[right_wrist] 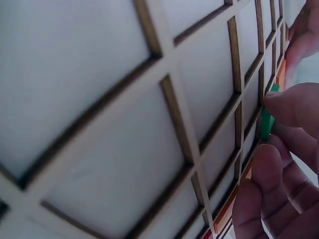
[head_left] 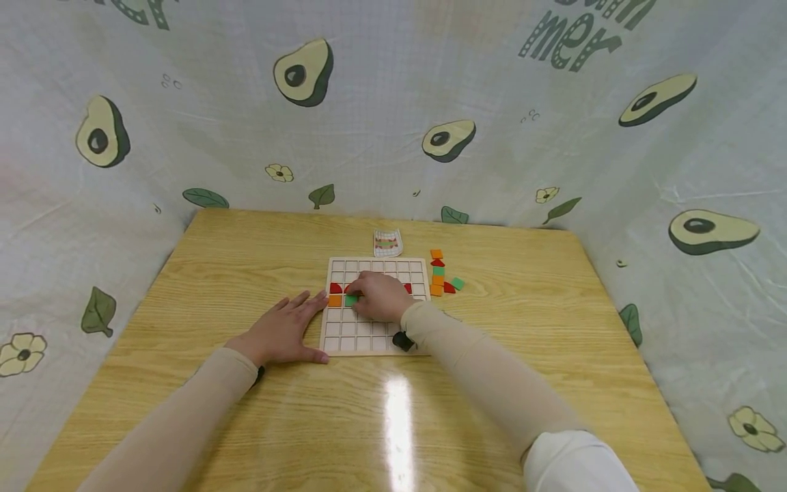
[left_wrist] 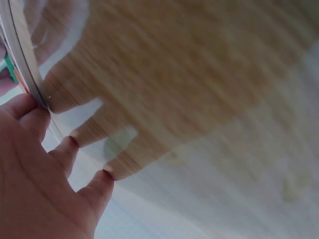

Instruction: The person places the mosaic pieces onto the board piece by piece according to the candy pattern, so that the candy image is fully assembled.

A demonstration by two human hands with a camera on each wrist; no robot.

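Note:
A pale wooden grid board point(head_left: 348, 329) lies on the table. Over its middle row my right hand point(head_left: 382, 298) pinches a small green square tile point(right_wrist: 267, 119) between thumb and fingertips, low in a cell. To the left of that tile sits an orange square tile point(head_left: 335, 301), with a red rounded tile point(head_left: 335, 288) in the cell above it. Another red tile point(head_left: 408, 288) shows right of the hand, which hides the cells between. My left hand point(head_left: 284, 333) rests spread on the table, its fingertips against the board's left edge point(left_wrist: 23, 55).
Right of the board lie several loose tiles: orange point(head_left: 436, 253), red point(head_left: 449, 288) and green point(head_left: 458, 283). Behind the board is a small pattern card point(head_left: 387, 239) with a coloured design. A printed cloth point(head_left: 381, 164) rises along the table's back edge.

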